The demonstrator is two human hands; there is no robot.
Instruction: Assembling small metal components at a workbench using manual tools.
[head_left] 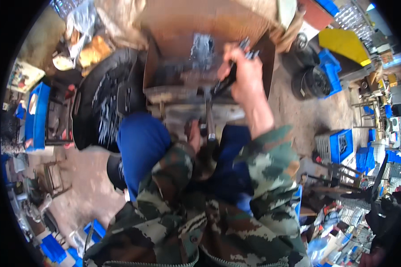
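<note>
My right hand (246, 75) is raised over the right side of a brown, box-like bin. Its fingers are wrapped round a long dark tool (227, 83), which slants down to the left; its exact kind is blurred. Close to my knees, my left hand (194, 134) is low at the bin's front edge, its fingers curled beside a short dark piece (203, 130) that I cannot make out. Just right of it stands a metal rod (210, 118), below the lower end of the dark tool. A whitish-grey patch (202, 46) marks the bin's back wall (176, 31).
On the left, a large black container (87, 113) holds several dark strips (106, 118). A blue tray (37, 116) stands farther left. To the right are black round containers (314, 82), a yellow panel (345, 46) and a blue-lined crate (338, 144). Clutter lies at the lower right.
</note>
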